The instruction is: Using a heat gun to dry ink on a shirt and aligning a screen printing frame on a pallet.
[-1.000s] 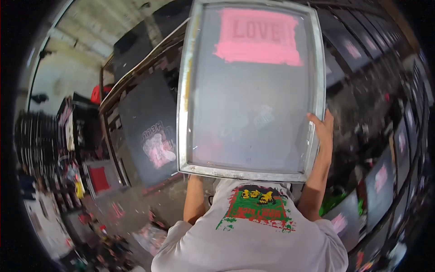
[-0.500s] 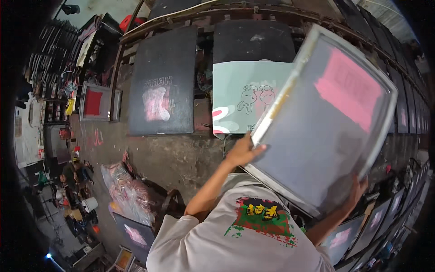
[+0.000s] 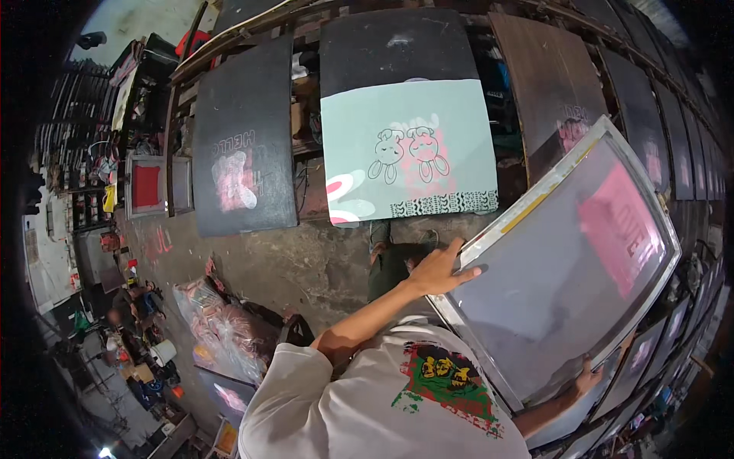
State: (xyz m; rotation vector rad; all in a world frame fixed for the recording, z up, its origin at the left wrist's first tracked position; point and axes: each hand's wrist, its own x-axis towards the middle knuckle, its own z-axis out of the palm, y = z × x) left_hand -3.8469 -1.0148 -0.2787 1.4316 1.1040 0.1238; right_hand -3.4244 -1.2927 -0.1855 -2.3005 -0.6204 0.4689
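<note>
A large screen printing frame (image 3: 527, 298), grey mesh in a pale worn rim with a pink stencil area, is tilted at my right side. My left hand (image 3: 443, 269) is closed over its left edge, thumb lying on the mesh side. At the near right edge my right hand (image 3: 587, 379) grips the rim, its other fingers hidden behind it. Ahead, a mint-green fabric piece (image 3: 352, 138) lies on a dark printing board (image 3: 382, 50). It bears two outlined rabbit heads, a pink patch, a white-and-pink shape and a black patterned strip along its near edge.
Another dark board (image 3: 245, 99) with a pink-white print lies to the left. A brown board (image 3: 547, 69) is partly behind the frame, with more boards rightward. A framed screen with a red area (image 3: 145, 187) and plastic-wrapped bundles (image 3: 225, 321) are at left; propped boards stand close on the right.
The screen frame has moved right and nearer my side in both hands, uncovering the fabric's right part and its black patterned strip. The view has shifted right.
</note>
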